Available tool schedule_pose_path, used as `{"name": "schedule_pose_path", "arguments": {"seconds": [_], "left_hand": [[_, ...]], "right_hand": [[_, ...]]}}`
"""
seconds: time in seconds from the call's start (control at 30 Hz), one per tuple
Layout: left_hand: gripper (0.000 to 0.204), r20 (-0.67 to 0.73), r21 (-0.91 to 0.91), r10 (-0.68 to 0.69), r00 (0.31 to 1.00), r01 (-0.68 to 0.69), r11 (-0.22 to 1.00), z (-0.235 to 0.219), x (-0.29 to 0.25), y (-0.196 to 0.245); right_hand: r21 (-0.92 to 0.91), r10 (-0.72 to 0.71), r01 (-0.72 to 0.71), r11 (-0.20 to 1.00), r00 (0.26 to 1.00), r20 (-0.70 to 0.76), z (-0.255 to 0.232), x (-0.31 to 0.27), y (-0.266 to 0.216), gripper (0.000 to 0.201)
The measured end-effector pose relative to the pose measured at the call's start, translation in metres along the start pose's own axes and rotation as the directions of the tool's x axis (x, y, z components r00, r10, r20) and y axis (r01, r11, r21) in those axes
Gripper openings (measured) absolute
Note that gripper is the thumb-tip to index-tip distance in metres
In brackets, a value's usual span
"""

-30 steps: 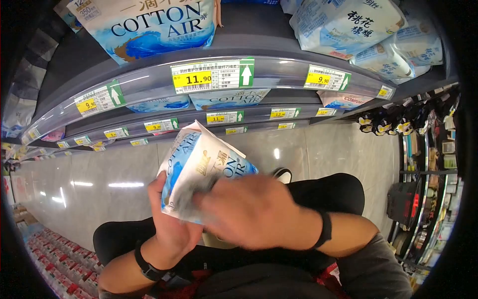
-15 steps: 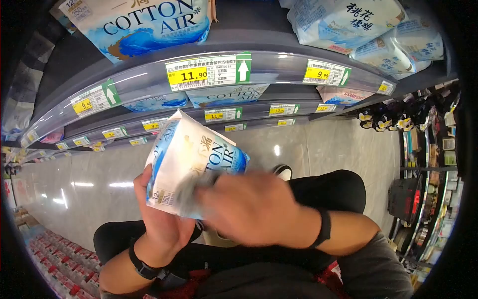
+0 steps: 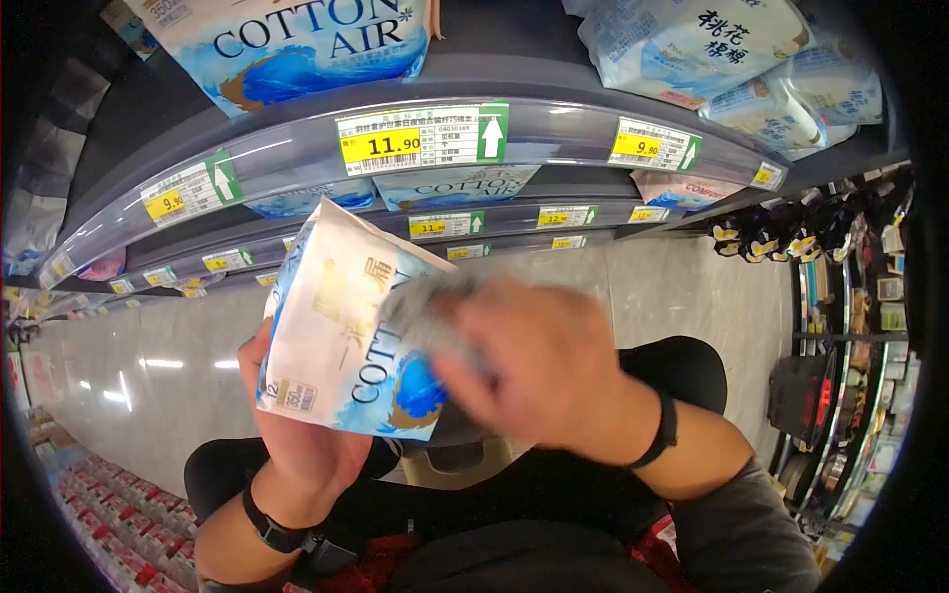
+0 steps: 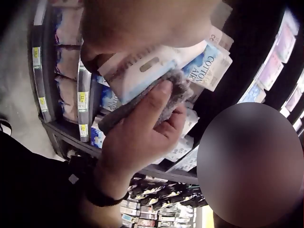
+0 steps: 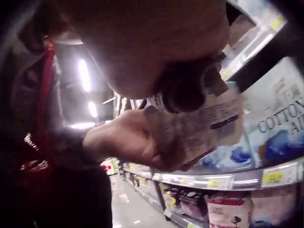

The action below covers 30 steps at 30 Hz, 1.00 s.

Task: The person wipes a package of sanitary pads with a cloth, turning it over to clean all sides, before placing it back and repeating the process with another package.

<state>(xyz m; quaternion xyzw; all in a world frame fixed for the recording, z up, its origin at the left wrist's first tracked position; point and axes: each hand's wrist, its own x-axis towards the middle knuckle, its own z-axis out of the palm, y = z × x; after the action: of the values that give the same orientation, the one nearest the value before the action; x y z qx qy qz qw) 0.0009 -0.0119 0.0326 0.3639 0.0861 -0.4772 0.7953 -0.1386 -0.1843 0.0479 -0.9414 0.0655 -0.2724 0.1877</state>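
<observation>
A white and blue "Cotton Air" sanitary pad pack (image 3: 321, 296) is held up in front of the person's lap. The left hand (image 3: 306, 445) grips it from below and behind, its thumb at the left edge and most of its fingers hidden by the pack. Over the pack's right part, the right hand (image 3: 544, 361) holds a grey cloth (image 3: 420, 306), blurred by motion. The left wrist view shows the cloth (image 4: 126, 108) bunched under the right thumb, up against the pack's face. In the right wrist view the left hand (image 5: 123, 137) supports the pack from its far side.
Ahead is a dark shelf with a price rail (image 3: 554, 138). On it stand a large Cotton Air pack (image 3: 316, 59) and white-blue packs (image 3: 692, 49) at the right. Lower shelves, a grey tiled floor (image 3: 178, 395), a right-hand rack (image 3: 855, 395) and red-white goods (image 3: 109, 524) surround the person's knees.
The left hand has shifted the pack leftward and turned more of its printed front into view. The right hand, with the cloth, has moved from the pack's lower part to its upper right side.
</observation>
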Motion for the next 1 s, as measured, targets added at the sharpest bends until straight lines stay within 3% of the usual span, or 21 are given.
{"name": "schedule_pose_path", "arguments": {"seconds": [0.1, 0.2, 0.27, 0.33, 0.4, 0.43, 0.53, 0.57, 0.67, 0.7, 0.8, 0.83, 0.93, 1.0], "left_hand": [[0.070, 0.101, -0.018, -0.003, 0.995, 0.005, 1.000, -0.002, -0.002, 0.003], [0.069, 0.042, -0.003, -0.015, 0.999, 0.015, 1.000, -0.007, 0.002, 0.004], [0.069, 0.008, 0.065, 0.045, 0.999, -0.046, 0.997, -0.021, 0.000, 0.003], [0.068, 0.000, 0.060, 0.052, 0.999, -0.052, 0.997, -0.022, 0.000, 0.002], [0.067, 0.015, -0.026, 0.023, 1.000, -0.022, 0.999, -0.008, 0.002, 0.004], [0.067, 0.039, -0.021, 0.024, 0.999, -0.023, 1.000, -0.006, 0.001, 0.004], [0.066, 0.058, -0.025, 0.026, 0.998, -0.025, 0.999, -0.002, -0.001, 0.003], [0.066, 0.034, -0.017, 0.026, 0.999, -0.026, 1.000, -0.002, 0.000, 0.004], [0.066, -0.016, 0.021, 0.015, 1.000, -0.015, 1.000, -0.008, 0.002, 0.006], [0.066, -0.011, 0.039, 0.005, 1.000, -0.005, 0.999, -0.013, 0.001, 0.008], [0.068, -0.025, 0.028, 0.029, 0.999, -0.029, 0.999, -0.008, 0.006, 0.003], [0.069, 0.014, -0.006, 0.014, 1.000, -0.014, 1.000, -0.005, 0.007, 0.003], [0.080, 0.063, -0.021, 0.016, 0.998, -0.014, 1.000, -0.015, 0.008, 0.003], [0.079, 0.029, 0.006, 0.009, 1.000, -0.010, 1.000, -0.013, 0.009, 0.003]], "right_hand": [[0.016, 0.055, -0.055, 0.998, 0.998, -0.036, 0.004, 0.001, 0.006, 0.051], [0.101, -0.142, 0.136, 0.986, 0.988, 0.056, 0.003, -0.011, -0.023, 0.047], [0.143, -0.277, 0.259, 0.955, 0.953, 0.124, 0.009, -0.019, -0.040, 0.038], [0.115, -0.216, 0.212, 0.970, 0.976, 0.023, 0.004, -0.012, -0.026, 0.038], [0.028, -0.047, 0.045, 0.999, 0.996, 0.076, -0.008, 0.003, -0.005, 0.036], [0.033, 0.059, -0.057, 0.998, 0.996, -0.060, -0.002, 0.007, 0.005, 0.036], [0.131, 0.162, -0.159, 0.979, 0.987, -0.011, -0.002, 0.003, 0.005, 0.035], [0.081, 0.085, -0.084, 0.993, 0.996, -0.010, -0.002, 0.002, 0.000, 0.031], [0.206, -0.147, 0.130, 0.970, 0.987, 0.070, 0.001, -0.014, -0.020, 0.044], [0.164, -0.234, 0.219, 0.962, 0.970, 0.073, 0.003, -0.018, -0.029, 0.048], [0.120, -0.190, 0.176, 0.977, 0.974, 0.120, -0.006, -0.013, -0.016, 0.044], [0.055, -0.119, 0.114, 0.992, 0.989, 0.086, -0.008, -0.007, -0.007, 0.041], [0.089, 0.093, -0.089, 0.992, 0.995, -0.044, -0.006, 0.004, 0.021, 0.039], [0.103, 0.031, -0.025, 0.994, 0.998, -0.056, -0.003, 0.002, 0.021, 0.041]]}}
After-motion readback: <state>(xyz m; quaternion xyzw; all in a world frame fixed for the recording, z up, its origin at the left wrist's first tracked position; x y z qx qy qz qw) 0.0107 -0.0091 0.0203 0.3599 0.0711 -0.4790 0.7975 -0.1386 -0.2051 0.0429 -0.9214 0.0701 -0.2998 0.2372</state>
